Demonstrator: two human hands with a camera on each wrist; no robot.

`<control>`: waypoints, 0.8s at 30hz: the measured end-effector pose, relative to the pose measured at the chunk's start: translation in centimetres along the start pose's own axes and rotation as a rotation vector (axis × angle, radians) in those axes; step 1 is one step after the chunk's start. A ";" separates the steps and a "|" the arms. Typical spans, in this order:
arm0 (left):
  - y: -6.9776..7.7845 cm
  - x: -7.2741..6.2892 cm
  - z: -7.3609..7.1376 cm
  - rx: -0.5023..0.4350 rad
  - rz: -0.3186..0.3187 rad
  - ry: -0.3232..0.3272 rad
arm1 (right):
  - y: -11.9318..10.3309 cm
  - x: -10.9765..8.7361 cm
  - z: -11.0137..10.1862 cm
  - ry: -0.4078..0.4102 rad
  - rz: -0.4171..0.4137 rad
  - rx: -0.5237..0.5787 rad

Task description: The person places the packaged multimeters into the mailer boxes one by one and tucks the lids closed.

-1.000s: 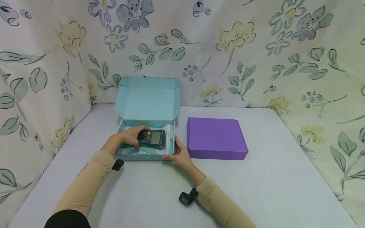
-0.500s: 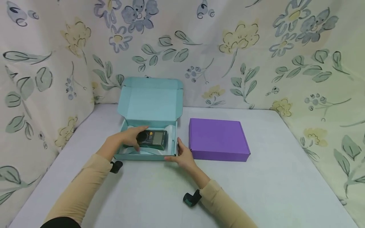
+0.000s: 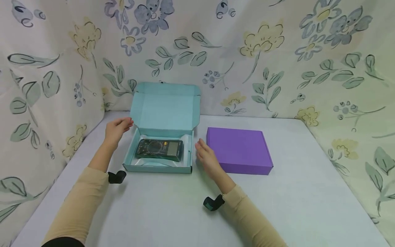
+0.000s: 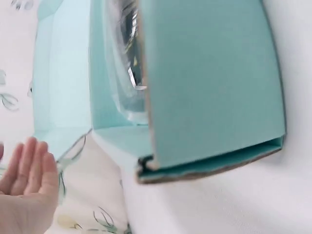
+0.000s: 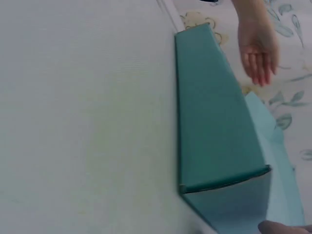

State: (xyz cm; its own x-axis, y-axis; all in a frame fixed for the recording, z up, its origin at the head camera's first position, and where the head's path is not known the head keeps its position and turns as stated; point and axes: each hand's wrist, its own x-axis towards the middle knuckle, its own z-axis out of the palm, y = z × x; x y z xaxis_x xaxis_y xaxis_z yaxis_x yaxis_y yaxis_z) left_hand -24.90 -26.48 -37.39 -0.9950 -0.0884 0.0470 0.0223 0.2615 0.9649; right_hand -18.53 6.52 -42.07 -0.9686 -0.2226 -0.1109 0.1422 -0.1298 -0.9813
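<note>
A black digital multimeter [image 3: 158, 150] lies in a light-blue cardboard box [image 3: 158, 169], on clear plastic wrapping, its screen toward the right. The box's lid [image 3: 166, 109] stands raised at the back. My left hand [image 3: 118, 131] is beside the lid's left edge, holding nothing, its fingers fairly straight in the left wrist view. Just off the box's right wall, my right hand [image 3: 208, 157] has its fingers extended, overlapping the purple box's left side. Only a fingertip [image 5: 282, 227] of that hand shows in the right wrist view, by the box.
A closed purple box [image 3: 239, 149] sits right of the light-blue one on the white table [image 3: 172, 212]. Floral cloth [image 3: 228, 61] hangs behind the table and along both sides. Each wrist carries a small black camera.
My left hand has left the multimeter and moved up and left to beside the lid. My right hand has let go of the box's front right corner and its fingers have straightened.
</note>
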 end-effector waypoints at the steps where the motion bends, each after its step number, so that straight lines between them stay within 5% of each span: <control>1: 0.0 0.2 -0.1 -0.095 -0.038 0.023 | -0.3 0.2 0.0 0.002 0.002 0.047; 6: 0.4 1.0 -0.6 -0.484 -0.280 0.005 | -1.7 1.1 0.2 0.011 -0.019 0.199; 12: 1.0 1.9 -0.7 -0.738 -0.471 0.047 | -1.9 3.3 0.1 0.059 -0.018 0.247; 19: 0.6 3.4 -0.2 -0.668 -0.468 -0.151 | -1.5 6.0 -0.6 0.130 0.044 0.422; 24: 0.8 3.7 0.4 -0.589 -0.430 -0.163 | -1.8 7.2 -0.4 0.105 0.042 0.431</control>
State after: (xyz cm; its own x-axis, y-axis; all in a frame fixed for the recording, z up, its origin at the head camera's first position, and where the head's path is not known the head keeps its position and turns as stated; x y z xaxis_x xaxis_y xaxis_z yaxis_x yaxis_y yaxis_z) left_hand -28.65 -26.26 -36.57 -0.9284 0.0890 -0.3608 -0.3695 -0.3260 0.8702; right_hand -25.85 5.54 -41.22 -0.9724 -0.1397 -0.1867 0.2325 -0.5190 -0.8226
